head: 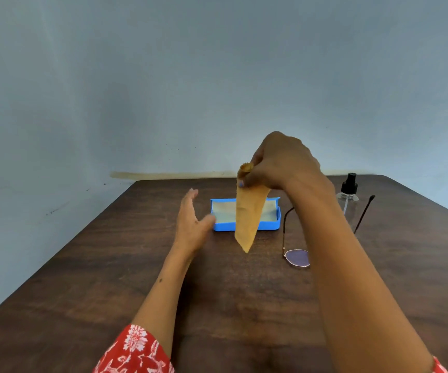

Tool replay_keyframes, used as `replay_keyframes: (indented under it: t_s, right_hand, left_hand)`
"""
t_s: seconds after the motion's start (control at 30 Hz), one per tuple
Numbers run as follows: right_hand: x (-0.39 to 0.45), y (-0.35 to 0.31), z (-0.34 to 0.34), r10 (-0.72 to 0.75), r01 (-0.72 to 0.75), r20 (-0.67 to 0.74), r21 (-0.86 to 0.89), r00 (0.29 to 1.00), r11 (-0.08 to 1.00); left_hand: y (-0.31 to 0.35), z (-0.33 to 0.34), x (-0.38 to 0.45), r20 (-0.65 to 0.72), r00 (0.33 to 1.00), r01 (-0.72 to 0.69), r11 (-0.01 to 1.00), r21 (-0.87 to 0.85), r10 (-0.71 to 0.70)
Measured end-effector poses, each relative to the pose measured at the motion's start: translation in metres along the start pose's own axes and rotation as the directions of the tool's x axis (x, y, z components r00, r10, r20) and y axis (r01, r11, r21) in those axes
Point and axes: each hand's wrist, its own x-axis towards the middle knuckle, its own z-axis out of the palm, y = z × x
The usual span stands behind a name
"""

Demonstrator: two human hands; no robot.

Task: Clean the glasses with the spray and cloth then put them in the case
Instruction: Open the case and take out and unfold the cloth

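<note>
My right hand (279,162) is raised above the table and pinches a tan cloth (248,216), which hangs down in front of the open blue case (270,224). The case lies at the far middle of the table with its pale lining showing. My left hand (192,224) hovers open just left of the case, fingers apart, thumb near its left end. The glasses (297,258) lie unfolded on the table right of the case, largely hidden by my right forearm; one lens and both temples show. A clear spray bottle (348,195) with a black nozzle stands at the far right.
The dark wooden table (109,278) runs up to a pale blue wall at the back. Its left and right edges slant toward me. Red patterned sleeves show at the bottom of the view.
</note>
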Motion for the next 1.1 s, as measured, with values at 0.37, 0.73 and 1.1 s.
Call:
replay_keyframes:
  t_s: [0.37, 0.73, 1.1]
  right_hand:
    - [-0.047, 0.029, -0.025, -0.171, 0.174, 0.213, 0.007, 0.962, 0.985]
    - [-0.09, 0.059, -0.014, -0.164, 0.19, -0.175, 0.142, 0.971, 0.971]
    - [-0.122, 0.091, 0.03, 0.049, -0.125, 0.166, 0.49, 0.985, 0.863]
  left_hand:
    - [0.082, 0.001, -0.137, 0.319, 0.943, 0.247, 0.837, -0.489, -0.092]
    - [0.094, -0.002, -0.174, 0.415, 0.889, 0.432, 0.654, -0.622, -0.193]
    - [0.093, 0.011, -0.175, 0.276, 0.946, 0.316, 0.682, -0.659, -0.172]
